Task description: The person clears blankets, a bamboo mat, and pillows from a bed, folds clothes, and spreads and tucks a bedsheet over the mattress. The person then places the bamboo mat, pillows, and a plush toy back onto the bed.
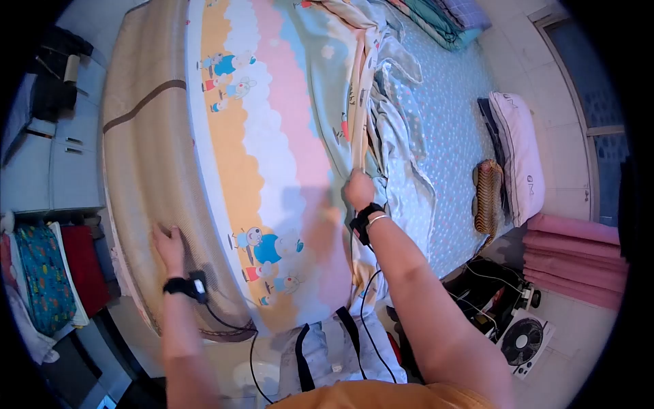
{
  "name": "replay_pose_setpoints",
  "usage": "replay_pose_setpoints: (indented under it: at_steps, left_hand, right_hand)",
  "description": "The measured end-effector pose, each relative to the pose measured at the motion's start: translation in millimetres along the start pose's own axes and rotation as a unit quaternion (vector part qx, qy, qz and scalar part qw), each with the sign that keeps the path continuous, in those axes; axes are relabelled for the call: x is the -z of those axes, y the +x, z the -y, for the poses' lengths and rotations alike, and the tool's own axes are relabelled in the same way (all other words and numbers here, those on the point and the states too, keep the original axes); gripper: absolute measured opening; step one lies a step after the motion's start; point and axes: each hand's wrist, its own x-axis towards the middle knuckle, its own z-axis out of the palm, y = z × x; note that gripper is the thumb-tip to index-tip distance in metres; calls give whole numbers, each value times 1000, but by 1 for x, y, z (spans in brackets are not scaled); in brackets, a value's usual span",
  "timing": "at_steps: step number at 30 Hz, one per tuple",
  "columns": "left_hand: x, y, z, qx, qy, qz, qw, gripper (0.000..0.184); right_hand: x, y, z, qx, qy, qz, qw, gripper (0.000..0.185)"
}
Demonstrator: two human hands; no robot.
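My right hand [360,190] is closed on the bunched edge of a cartoon-printed bed sheet [272,157], near the middle of the bed. The sheet has pastel bands of orange, white, pink and green with small animal figures. From my fist its gathered folds run toward the far side of the bed. My left hand [169,250] rests with fingers apart on a beige woven mat [146,157] along the left side, holding nothing. To the right of the folds lies a pale blue dotted sheet [449,129], partly covered by crumpled light fabric [402,136].
A white pillow [519,160] and a tiger-striped plush [488,198] lie at the bed's right edge. Folded bedding [443,20] sits at the far right corner. A fan [523,342] stands on the right; white cabinets [76,167] line the left. Cables [252,354] hang from my wrists.
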Motion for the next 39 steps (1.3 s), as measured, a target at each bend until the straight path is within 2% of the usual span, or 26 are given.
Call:
replay_pose_setpoints:
  at_steps: [3, 4, 5, 6, 7, 8, 11, 12, 13, 14, 15, 17, 19, 20, 22, 23, 24, 25, 26, 27, 29, 30, 32, 37, 38, 39]
  left_hand:
    - [23, -64, -87, 2, -217, 159, 963, 67]
    - [23, -87, -112, -42, -308, 245, 918, 74]
    - [7, -121, -133, -6, -485, 309, 818, 72]
    - [-5, -143, -150, 62, -557, 369, 741, 69]
    - [-16, -157, -159, 149, -595, 393, 685, 66]
    - [-27, -166, -161, 242, -609, 376, 655, 62]
    - [-45, -164, -138, 434, -595, 261, 624, 53]
    - [-43, -160, -127, 430, -585, 234, 647, 51]
    - [-38, -156, -119, 417, -571, 215, 674, 48]
    - [-24, -149, -115, 344, -560, 214, 723, 47]
    - [-11, -143, -112, 271, -545, 203, 767, 46]
    - [-4, -139, -96, 288, -518, 147, 792, 35]
    - [19, -133, -86, 183, -416, 178, 873, 37]
    - [31, -132, -89, 189, -392, 174, 883, 38]
    - [26, -135, -67, 173, -397, 174, 884, 37]
    - [26, -137, -59, 162, -401, 182, 883, 37]
    - [35, -136, -64, 161, -398, 183, 885, 37]
    - [45, -133, -77, 249, -462, 199, 827, 38]
    - [50, -131, -83, 333, -521, 212, 757, 39]
    - [48, -132, -74, 395, -611, 250, 639, 38]
    - [49, -139, -37, 457, -653, 298, 526, 38]
    - [53, -143, -33, 455, -653, 295, 528, 38]
    - [56, -150, -29, 414, -773, 267, 400, 39]
    - [72, -133, -78, 417, -756, 208, 459, 37]
    - [64, -134, -76, 377, -686, 278, 557, 36]
    - [59, -135, -74, 332, -600, 343, 643, 35]
  right_hand:
    - [25, -37, 87, 146, 351, 114, 918, 26]
    - [62, -56, 133, 69, 417, 255, 870, 30]
    - [64, -75, 161, 218, 443, 193, 848, 27]
    - [66, -86, 192, 250, 445, 254, 821, 42]
    - [84, -99, 217, 303, 438, 279, 799, 38]
    - [79, -110, 228, 349, 418, 252, 800, 20]
    - [67, -111, 204, 330, 453, 200, 804, 19]
    - [29, -96, 165, 438, 339, -42, 831, 29]
    - [67, -97, 145, 192, 394, -9, 899, 42]
    - [30, -74, 90, 208, 216, -212, 930, 52]
    - [60, -75, 66, -12, 193, -190, 962, 60]
    - [40, -71, -1, -274, 263, -136, 915, 61]
    - [7, -72, -40, -421, 364, -81, 827, 57]
    - [-5, -75, -51, -218, 336, 13, 916, 50]
    - [30, -70, 30, -239, 654, 48, 717, 26]
    - [11, -68, 48, -181, 667, 132, 710, 14]
    - [-15, -78, 59, -73, 678, 311, 662, 6]
    - [11, -105, 120, 249, 404, 194, 859, 16]
    - [13, -134, 165, 402, 319, 72, 855, 24]
    - [19, -169, 211, 385, 505, 144, 759, 39]
    - [58, -203, 241, 314, 285, 290, 858, 57]
    - [57, -212, 242, 318, 287, 289, 856, 57]
    - [56, -223, 238, 311, 331, 325, 829, 69]
    - [56, -232, 188, 411, 389, 295, 770, 62]
    - [55, -228, 172, 404, 409, 289, 765, 59]
    - [58, -223, 152, 289, 434, 287, 804, 54]
